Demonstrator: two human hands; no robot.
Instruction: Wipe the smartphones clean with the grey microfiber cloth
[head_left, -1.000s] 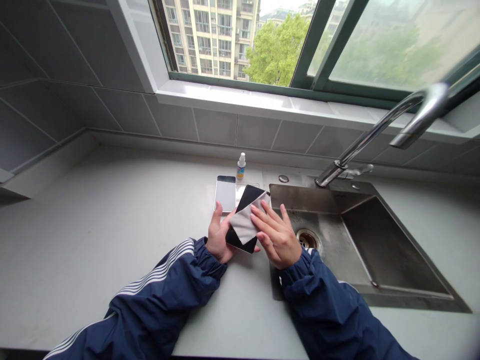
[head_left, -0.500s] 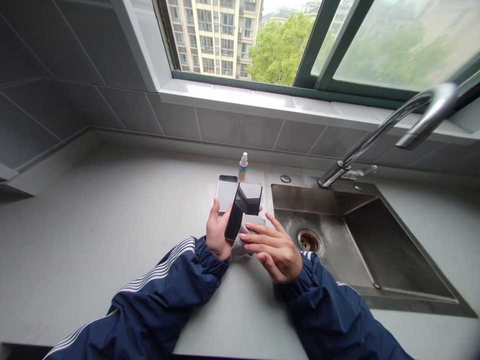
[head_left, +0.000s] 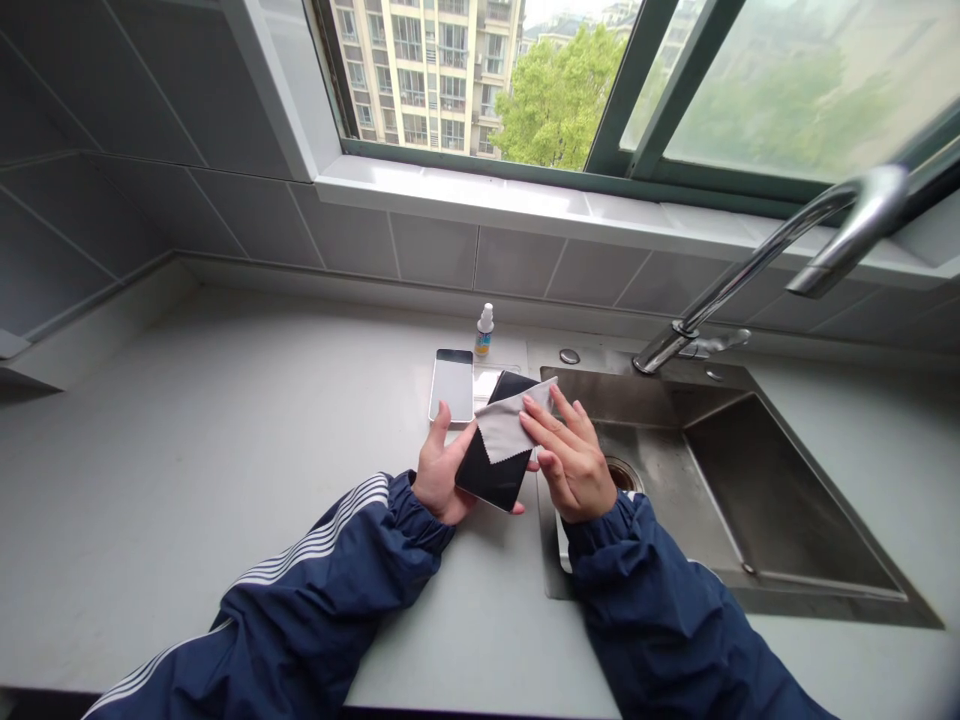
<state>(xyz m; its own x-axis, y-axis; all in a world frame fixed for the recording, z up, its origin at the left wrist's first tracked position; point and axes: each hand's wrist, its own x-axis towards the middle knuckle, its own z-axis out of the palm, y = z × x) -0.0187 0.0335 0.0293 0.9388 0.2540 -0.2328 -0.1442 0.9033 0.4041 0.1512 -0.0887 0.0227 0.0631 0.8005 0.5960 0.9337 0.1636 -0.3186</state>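
Note:
A smartphone (head_left: pixel 495 485) with a dark screen facing up rests in my left hand (head_left: pixel 442 470), whose fingers reach under it to its right side. Across the middle of the screen lies a grey cleaning cloth (head_left: pixel 504 430) with a zigzag edge. My right hand (head_left: pixel 574 455) presses the cloth's upper right part with its fingertips, fingers stretched out. Behind the left hand, a second, white-framed phone (head_left: pixel 452 385) lies on the counter. A small white spray bottle (head_left: pixel 484 332) stands upright behind it. Partly hidden by the held phone is a clear flat piece (head_left: pixel 487 380).
To the right, a steel sink (head_left: pixel 810 600) is set into the pale counter (head_left: pixel 262 420), its drain (head_left: pixel 624 475) partly behind my right hand. A chrome faucet (head_left: pixel 731 285) arches over it. A tiled wall and a window sill (head_left: pixel 480 200) run along the back.
The cloth has moved from the screen's lower end up across its middle, together with my right hand. The phone has turned and tilted in my left hand.

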